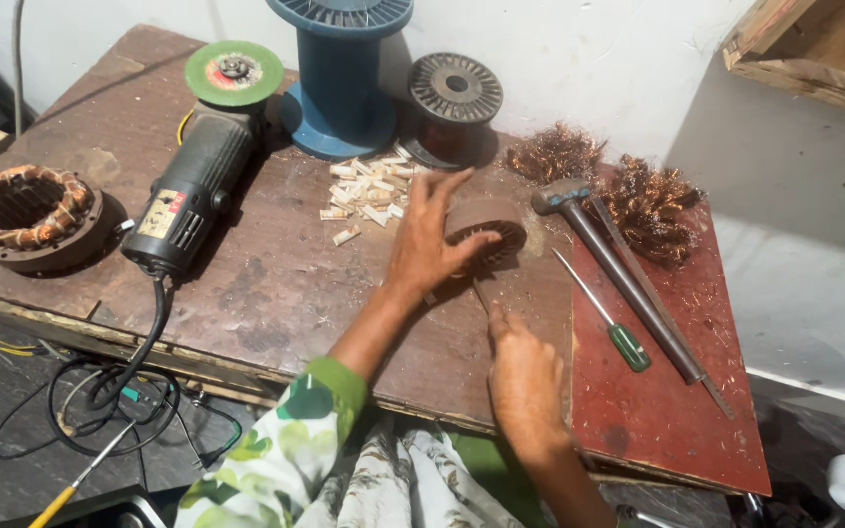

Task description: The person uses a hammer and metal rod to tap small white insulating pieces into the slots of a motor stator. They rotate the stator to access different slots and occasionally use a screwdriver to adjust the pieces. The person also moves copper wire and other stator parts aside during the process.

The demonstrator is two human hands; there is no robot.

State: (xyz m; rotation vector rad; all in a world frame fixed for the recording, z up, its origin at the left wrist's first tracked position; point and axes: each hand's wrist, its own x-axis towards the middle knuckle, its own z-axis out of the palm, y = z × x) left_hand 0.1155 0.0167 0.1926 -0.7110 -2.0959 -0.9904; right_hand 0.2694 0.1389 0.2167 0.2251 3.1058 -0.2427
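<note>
A round brown stator core point(497, 217) with slotted teeth lies on the worn wooden table point(276, 284). My left hand point(422, 244) lies over its left side, fingers spread and thumb pressed on the slotted face, holding it. My right hand point(523, 376) is just in front of the core, closed around a thin dark blade-like tool point(481, 293) whose tip points into the core's near edge. Much of the tool is hidden in my fist.
An angle grinder point(193, 181) with a green disc, a wound stator point(31, 210), a blue spool point(339, 83), a dark wire spool point(454, 103), several small wedges point(369, 186), copper wire scraps point(649, 207), a hammer point(561, 196) and a green-handled screwdriver point(626, 344) on a red board point(677, 411).
</note>
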